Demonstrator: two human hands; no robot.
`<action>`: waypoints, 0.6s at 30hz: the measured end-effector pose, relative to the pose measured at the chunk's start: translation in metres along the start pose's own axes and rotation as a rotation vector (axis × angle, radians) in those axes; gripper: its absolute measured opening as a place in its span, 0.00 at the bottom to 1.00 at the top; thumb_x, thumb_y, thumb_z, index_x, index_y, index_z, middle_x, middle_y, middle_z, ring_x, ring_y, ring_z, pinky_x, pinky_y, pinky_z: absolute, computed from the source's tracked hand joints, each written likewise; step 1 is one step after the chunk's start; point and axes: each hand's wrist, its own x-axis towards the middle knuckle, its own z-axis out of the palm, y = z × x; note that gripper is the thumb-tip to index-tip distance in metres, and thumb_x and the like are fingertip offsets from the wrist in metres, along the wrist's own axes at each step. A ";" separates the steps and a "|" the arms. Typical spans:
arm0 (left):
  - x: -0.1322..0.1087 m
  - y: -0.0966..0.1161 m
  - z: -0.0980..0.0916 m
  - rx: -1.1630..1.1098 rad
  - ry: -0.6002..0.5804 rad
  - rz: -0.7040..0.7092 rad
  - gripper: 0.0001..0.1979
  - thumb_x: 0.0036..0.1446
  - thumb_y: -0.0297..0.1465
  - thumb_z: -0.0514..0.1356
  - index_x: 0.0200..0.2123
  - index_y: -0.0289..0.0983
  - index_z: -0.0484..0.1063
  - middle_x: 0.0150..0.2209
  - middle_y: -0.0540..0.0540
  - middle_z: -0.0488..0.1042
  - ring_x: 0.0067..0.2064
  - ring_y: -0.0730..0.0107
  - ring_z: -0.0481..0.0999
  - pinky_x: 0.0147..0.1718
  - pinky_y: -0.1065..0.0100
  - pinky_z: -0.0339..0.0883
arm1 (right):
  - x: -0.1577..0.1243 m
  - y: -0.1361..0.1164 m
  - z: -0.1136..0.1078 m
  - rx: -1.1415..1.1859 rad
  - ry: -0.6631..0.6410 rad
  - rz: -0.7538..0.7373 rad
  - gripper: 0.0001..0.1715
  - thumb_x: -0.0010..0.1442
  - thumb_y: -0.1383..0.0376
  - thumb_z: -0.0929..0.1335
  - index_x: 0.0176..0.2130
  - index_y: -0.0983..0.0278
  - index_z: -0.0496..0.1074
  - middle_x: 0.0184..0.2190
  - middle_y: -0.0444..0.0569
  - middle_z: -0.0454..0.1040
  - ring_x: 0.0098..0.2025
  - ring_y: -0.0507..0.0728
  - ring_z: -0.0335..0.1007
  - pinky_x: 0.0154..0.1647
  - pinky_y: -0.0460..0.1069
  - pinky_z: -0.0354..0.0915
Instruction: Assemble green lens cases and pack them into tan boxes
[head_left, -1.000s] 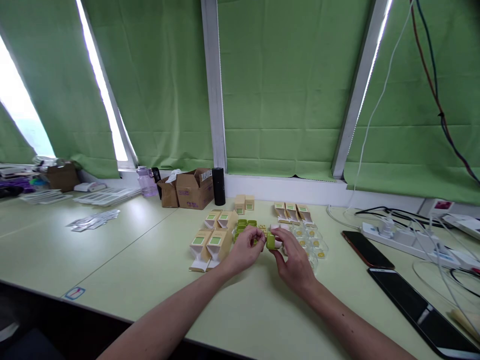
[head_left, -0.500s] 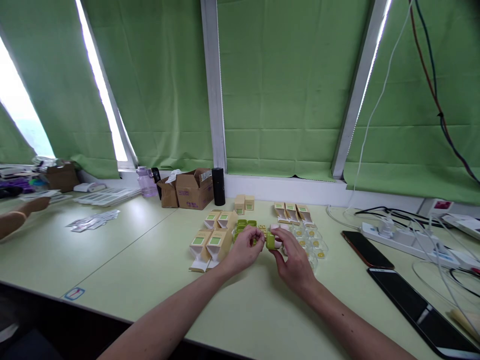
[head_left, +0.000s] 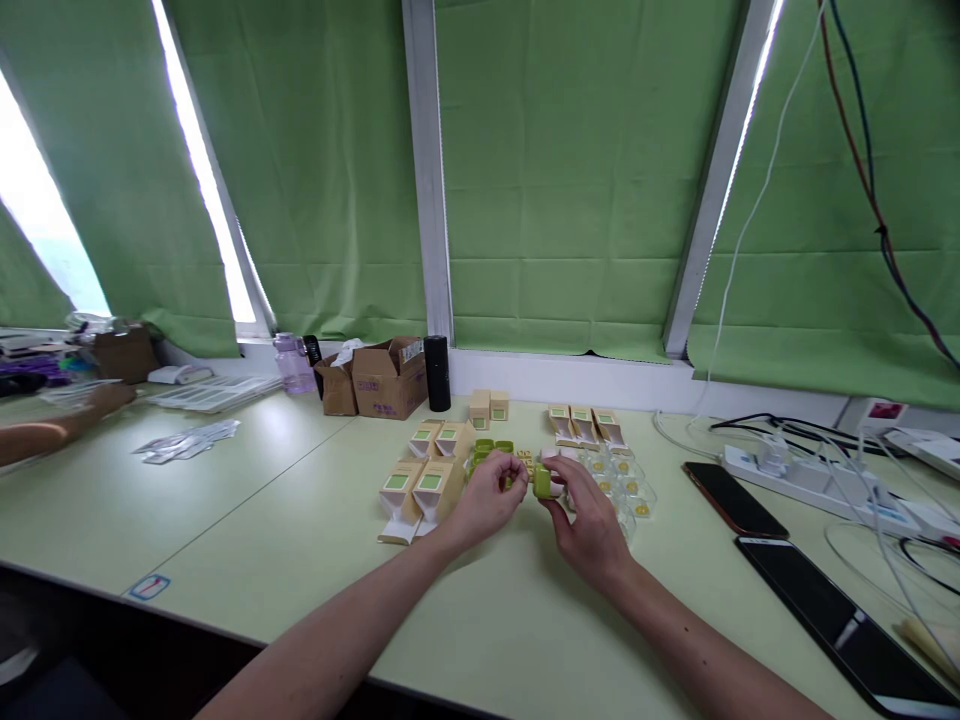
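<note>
My right hand (head_left: 586,518) pinches a small green cap-like piece (head_left: 541,481) between thumb and fingers; a whitish part shows behind it. Close by on the left, my left hand (head_left: 491,495) has its fingertips pressed together near the green piece, and what they hold, if anything, is too small to make out. Behind my left hand sit several similar green pieces (head_left: 484,446). Small yellowish bits (head_left: 523,458) lie between the hands. Several clear round cups (head_left: 637,487) with yellow centres spread out to the right of my right hand.
Open beige cartons (head_left: 431,482) stand left of my hands, more cartons (head_left: 583,424) behind. A cardboard box (head_left: 390,378) and black cylinder (head_left: 436,373) are at the back. Phone (head_left: 735,498), tablet (head_left: 840,620) and power strip (head_left: 817,485) lie right. Another person's arm (head_left: 52,435) reaches in at far left.
My two hands stay almost in the same place, still at the green piece. At the far left, the other person's hand has moved to the right.
</note>
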 end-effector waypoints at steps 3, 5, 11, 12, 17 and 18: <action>0.000 0.000 -0.001 -0.009 0.001 -0.008 0.07 0.61 0.33 0.59 0.30 0.38 0.68 0.27 0.51 0.69 0.31 0.70 0.70 0.32 0.69 0.65 | 0.000 0.000 0.000 0.002 0.000 0.006 0.24 0.69 0.69 0.64 0.62 0.60 0.65 0.57 0.59 0.75 0.61 0.65 0.73 0.58 0.63 0.76; 0.000 0.000 -0.001 -0.015 0.001 -0.013 0.07 0.61 0.33 0.59 0.30 0.38 0.68 0.27 0.51 0.69 0.31 0.70 0.70 0.32 0.69 0.65 | 0.000 0.000 0.000 0.000 0.001 0.005 0.23 0.69 0.69 0.65 0.62 0.60 0.65 0.57 0.59 0.75 0.60 0.65 0.73 0.58 0.63 0.76; 0.001 -0.002 0.000 -0.008 0.004 -0.013 0.07 0.60 0.33 0.59 0.30 0.38 0.68 0.27 0.51 0.69 0.31 0.70 0.69 0.32 0.68 0.65 | -0.001 0.004 0.001 0.005 0.004 0.002 0.24 0.69 0.68 0.65 0.62 0.59 0.66 0.57 0.59 0.75 0.60 0.65 0.73 0.58 0.63 0.76; 0.001 -0.003 0.000 -0.006 0.004 -0.014 0.06 0.60 0.33 0.59 0.30 0.38 0.69 0.27 0.51 0.69 0.31 0.70 0.69 0.32 0.69 0.65 | -0.001 0.004 0.001 0.006 0.003 0.005 0.24 0.69 0.68 0.65 0.63 0.59 0.66 0.57 0.59 0.75 0.60 0.65 0.73 0.58 0.63 0.76; 0.001 0.000 -0.003 0.001 0.012 -0.012 0.07 0.60 0.32 0.59 0.29 0.38 0.68 0.28 0.51 0.69 0.32 0.70 0.69 0.32 0.68 0.65 | -0.002 0.005 0.001 0.008 0.010 0.027 0.23 0.69 0.67 0.65 0.62 0.59 0.66 0.57 0.59 0.75 0.61 0.66 0.72 0.57 0.64 0.76; 0.001 0.000 -0.003 0.003 0.013 -0.011 0.08 0.60 0.32 0.58 0.29 0.38 0.68 0.28 0.51 0.69 0.32 0.69 0.70 0.32 0.68 0.65 | -0.001 0.004 0.001 0.008 0.012 0.033 0.23 0.69 0.67 0.65 0.62 0.59 0.66 0.57 0.59 0.75 0.61 0.66 0.72 0.57 0.64 0.76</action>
